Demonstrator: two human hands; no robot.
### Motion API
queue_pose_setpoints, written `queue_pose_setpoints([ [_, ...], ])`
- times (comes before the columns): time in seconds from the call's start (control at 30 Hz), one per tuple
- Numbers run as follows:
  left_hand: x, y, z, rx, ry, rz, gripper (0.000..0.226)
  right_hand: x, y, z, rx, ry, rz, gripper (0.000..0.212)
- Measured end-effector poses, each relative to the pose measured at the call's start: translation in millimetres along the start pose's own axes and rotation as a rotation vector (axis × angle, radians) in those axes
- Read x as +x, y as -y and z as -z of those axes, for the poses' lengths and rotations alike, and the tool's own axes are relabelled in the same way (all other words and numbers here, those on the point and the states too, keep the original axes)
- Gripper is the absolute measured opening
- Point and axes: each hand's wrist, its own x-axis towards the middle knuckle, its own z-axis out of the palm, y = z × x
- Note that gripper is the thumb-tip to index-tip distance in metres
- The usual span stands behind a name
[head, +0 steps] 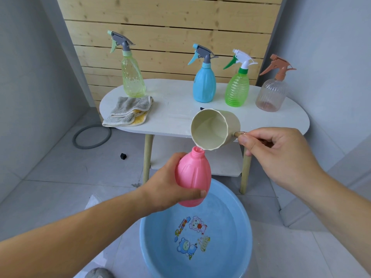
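Filling job, done above the basin (156,237).

- Left hand (166,189): fingers and thumb wrapped round the belly of the pink bottle (192,177), held directly above the basin's far rim. Cap off. Long axis near upright, with the mouth (197,150) leaning slightly away from the person and to the right.
- Right hand (281,155): pinching the handle of the beige scoop (214,129), up and right of the basin. The scoop is tipped over, its open side towards the camera and its lowest lip at the bottle mouth, touching or just above it; cannot tell which.
- Key relation: scoop lip over the narrow mouth. Judgement: the pour depends on keeping that lip centred, and any miss falls into the basin below.
- Beyond the basin is a white table (180,109) with four spray bottles (204,85) and a folded cloth (128,111).
- Writing: a cartoon sticker (190,237) on the basin floor shows bears and coloured lettering, too small to read. No labels seen on any bottle.
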Motion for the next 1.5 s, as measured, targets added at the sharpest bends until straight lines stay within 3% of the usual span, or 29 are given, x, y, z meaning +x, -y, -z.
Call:
queue_pose_setpoints([
  [0.97,0.0,-0.2,-1.4,0.005,-0.002,0.011,0.091,0.3,0.5,-1.3,-0.022,-0.018,0.075,0.009],
  [1.5,1.0,0.5,-1.1,0.017,-0.009,0.003,0.090,0.7,0.7,0.5,-0.087,-0.026,0.167,0.016],
])
